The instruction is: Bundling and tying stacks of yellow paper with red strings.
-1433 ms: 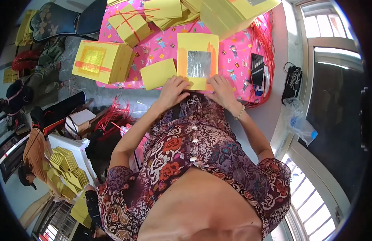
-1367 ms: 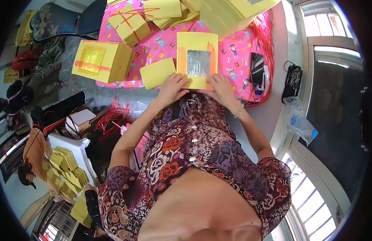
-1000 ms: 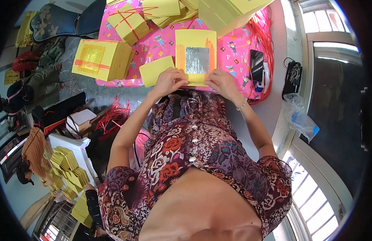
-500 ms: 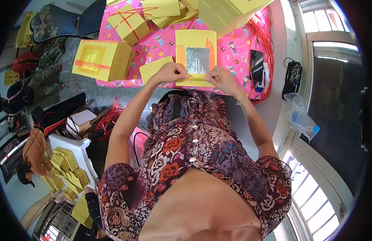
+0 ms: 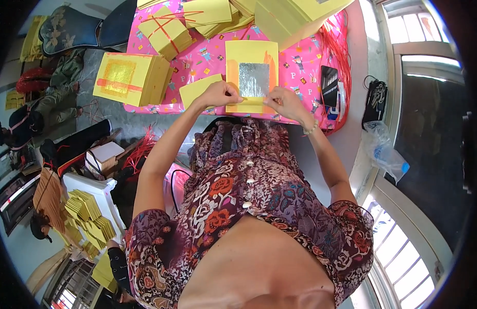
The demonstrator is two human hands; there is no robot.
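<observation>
- Since the earliest frame both hands have drawn back from lying flat on the paper to its near edge, and the sheet's lower edge, flat before, now stands lifted between the fingers.
- The left hand [image 5: 219,95] pinches the lower left edge of the yellow sheet with a silver foil square [image 5: 252,76], thumb and fingers closed on the paper.
- The right hand [image 5: 284,103] is closed on the lower right edge of the same sheet, fingertips curled over the raised fold.
- The sheet lies on the pink patterned tablecloth [image 5: 300,62], right in front of the person, its far end flat and its near end turned up.
- Just left of the left hand lies a small plain yellow sheet [image 5: 196,88], partly under the wrist.
- Further left stands a thick stack of yellow paper with a gold square on top [image 5: 129,78]; beyond it sits a bundle tied with red string [image 5: 165,31].
- A dark phone [image 5: 329,85] lies on the cloth to the right of the right hand, near loose red strings [image 5: 342,46].
- The floral blouse [image 5: 248,195] fills the lower middle of the view.
</observation>
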